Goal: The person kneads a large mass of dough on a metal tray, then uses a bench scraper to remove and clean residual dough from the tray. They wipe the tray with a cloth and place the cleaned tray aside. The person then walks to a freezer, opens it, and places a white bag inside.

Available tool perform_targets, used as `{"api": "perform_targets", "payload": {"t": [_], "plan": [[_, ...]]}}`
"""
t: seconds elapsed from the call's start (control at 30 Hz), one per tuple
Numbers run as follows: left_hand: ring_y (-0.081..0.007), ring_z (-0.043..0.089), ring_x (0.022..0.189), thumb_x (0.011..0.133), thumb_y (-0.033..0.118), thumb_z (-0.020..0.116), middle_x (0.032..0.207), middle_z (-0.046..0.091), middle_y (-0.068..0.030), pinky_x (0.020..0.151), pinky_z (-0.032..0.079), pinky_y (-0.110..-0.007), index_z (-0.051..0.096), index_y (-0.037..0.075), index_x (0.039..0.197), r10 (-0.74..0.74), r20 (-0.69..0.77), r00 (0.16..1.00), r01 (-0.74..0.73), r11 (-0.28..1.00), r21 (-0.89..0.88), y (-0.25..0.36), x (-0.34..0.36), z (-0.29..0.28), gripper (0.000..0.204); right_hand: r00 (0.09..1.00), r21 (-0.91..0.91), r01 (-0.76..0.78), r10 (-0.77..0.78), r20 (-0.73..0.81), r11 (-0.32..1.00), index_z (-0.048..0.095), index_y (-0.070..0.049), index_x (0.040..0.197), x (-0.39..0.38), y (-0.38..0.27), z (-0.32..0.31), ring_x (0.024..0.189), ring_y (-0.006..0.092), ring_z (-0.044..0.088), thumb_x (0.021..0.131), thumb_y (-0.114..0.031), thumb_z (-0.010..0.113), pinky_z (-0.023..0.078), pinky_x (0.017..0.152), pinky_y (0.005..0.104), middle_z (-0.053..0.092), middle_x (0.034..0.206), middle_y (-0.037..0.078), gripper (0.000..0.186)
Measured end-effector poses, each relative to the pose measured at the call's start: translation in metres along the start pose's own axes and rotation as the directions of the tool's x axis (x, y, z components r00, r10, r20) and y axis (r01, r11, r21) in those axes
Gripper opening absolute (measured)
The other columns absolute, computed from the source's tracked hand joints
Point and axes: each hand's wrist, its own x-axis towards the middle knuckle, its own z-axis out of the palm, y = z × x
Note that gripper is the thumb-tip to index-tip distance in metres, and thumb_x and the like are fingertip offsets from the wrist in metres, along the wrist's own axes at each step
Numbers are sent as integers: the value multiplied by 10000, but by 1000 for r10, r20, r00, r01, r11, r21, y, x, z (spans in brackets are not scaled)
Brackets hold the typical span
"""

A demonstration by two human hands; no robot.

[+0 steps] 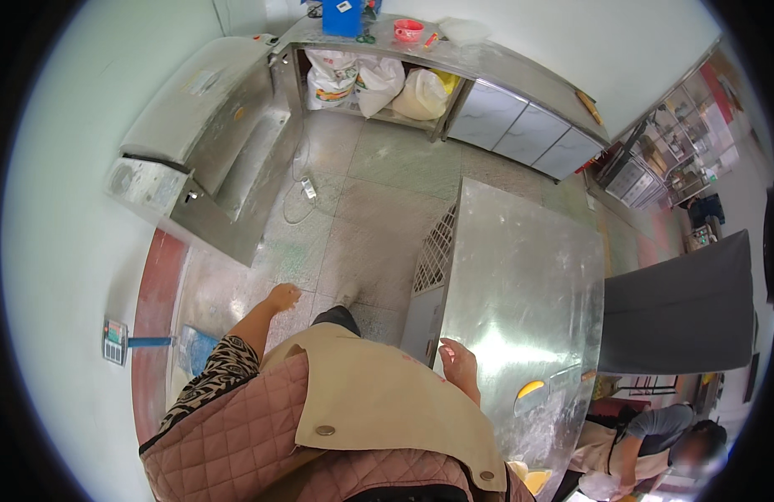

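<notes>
My left hand hangs over the floor at the left with its fingers loosely bent and apart, holding nothing I can see. Beside the near left edge of a steel table is my right hand; its fingers are slightly curled and apart, with nothing visible in them. On the tabletop, right of that hand, lie a curved yellow-handled tool and a flat metal blade. White powder is spread around them. My beige apron covers my front.
A steel machine stands at the left, with a cable and socket block on the floor. Sacks sit under the far counter, which holds a red bowl. A co-worker is at the lower right.
</notes>
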Motion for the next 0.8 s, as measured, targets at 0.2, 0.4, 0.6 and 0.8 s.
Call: {"api": "perform_targets", "payload": {"t": [0.2,0.4,0.6,0.8], "plan": [[-227,616,559,989,238,652,708,616,-77,521,549,-406,664,53,826,-429,168,888,447,890,-92,-55,67,-38,247,994,-69,-108,106,-39,992,729,-111,1188,62,-1,-6,943,292,733,940,-203,670,569,843,397,756,1061,127,271],[-200,579,529,985,181,600,718,601,-70,452,494,-362,630,85,910,-438,77,896,438,841,-318,-24,158,-116,125,996,-272,-89,83,-31,958,725,-107,1198,173,-41,6,995,344,718,979,-300,611,553,902,436,750,1097,141,314],[-176,618,670,967,204,605,822,652,-48,570,507,-319,647,110,950,-281,-22,959,265,925,-272,49,259,-209,104,995,-62,-84,80,-53,995,716,-87,1205,303,-117,15,1019,360,712,996,-300,584,562,892,428,745,1124,157,326],[-217,686,747,981,280,583,913,705,-65,625,552,-359,651,92,1008,-250,-41,967,230,934,-274,123,324,-221,201,988,-181,-131,143,56,975,725,-122,1194,352,-120,7,972,314,724,953,-263,624,568,864,410,757,1077,131,297]]}}
